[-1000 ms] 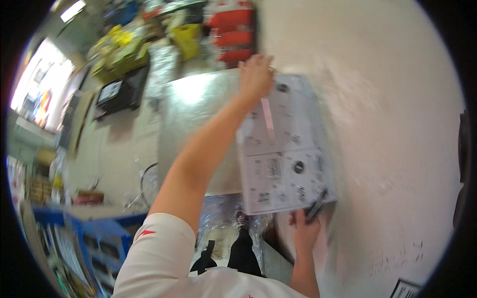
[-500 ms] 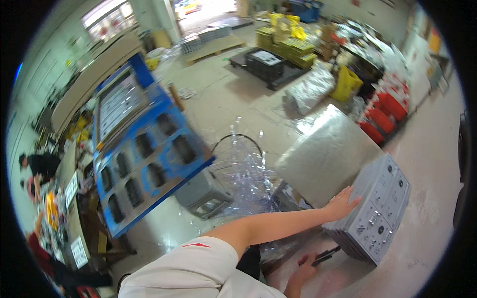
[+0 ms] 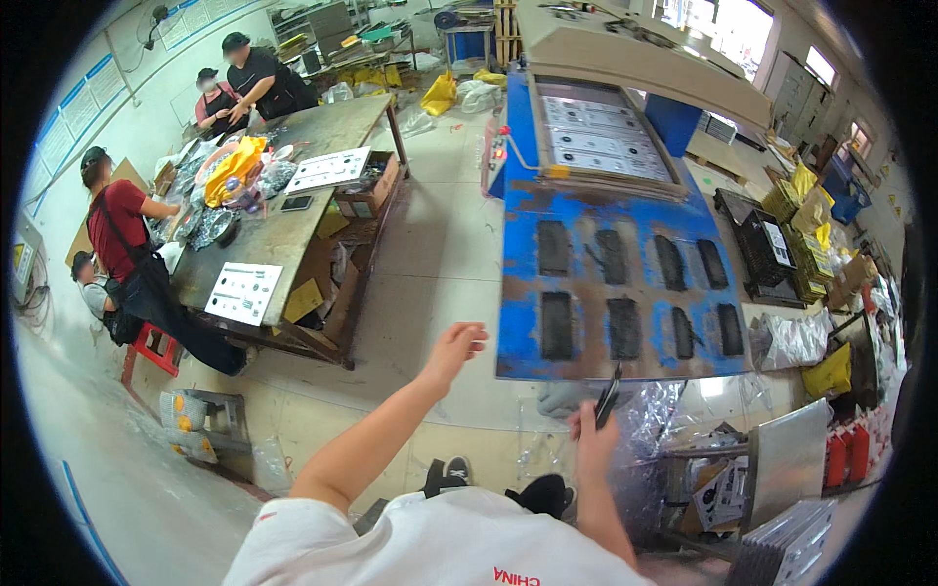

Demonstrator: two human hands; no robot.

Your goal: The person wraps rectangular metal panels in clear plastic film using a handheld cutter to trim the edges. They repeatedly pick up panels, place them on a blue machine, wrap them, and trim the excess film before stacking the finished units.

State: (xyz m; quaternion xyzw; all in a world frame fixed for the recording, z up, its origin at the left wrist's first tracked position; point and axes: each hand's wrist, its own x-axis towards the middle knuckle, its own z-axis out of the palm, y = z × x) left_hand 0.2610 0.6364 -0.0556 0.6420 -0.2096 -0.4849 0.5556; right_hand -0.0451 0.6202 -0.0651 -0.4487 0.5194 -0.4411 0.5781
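Note:
My left hand (image 3: 457, 354) is held out in front of the blue machine bed, to its left. It holds nothing, and its fingers are half bent and slightly apart. My right hand (image 3: 593, 437) is closed around a slim black hand tool (image 3: 608, 396) with a pointed end directed upward, close to the bed's front edge; its exact kind is unclear. The machine bed (image 3: 576, 369) carries several dark rectangular pads (image 3: 556, 325) in two rows. Behind them, a frame (image 3: 674, 192) holds printed grey-white panels (image 3: 598, 137).
A stack of grey panels (image 3: 782, 547) stands at lower right beside a metal sheet (image 3: 788, 469). Clear plastic film (image 3: 655, 420) hangs near my right side. At left, a long worktable (image 3: 293, 234) holds parts and printed sheets, with several people (image 3: 122, 220) around it. A red stool (image 3: 156, 350) stands nearby.
My view has swung left, away from the panel stack. My left hand has come off the stack and moved left, and my right hand has risen toward the machine bed with the black tool.

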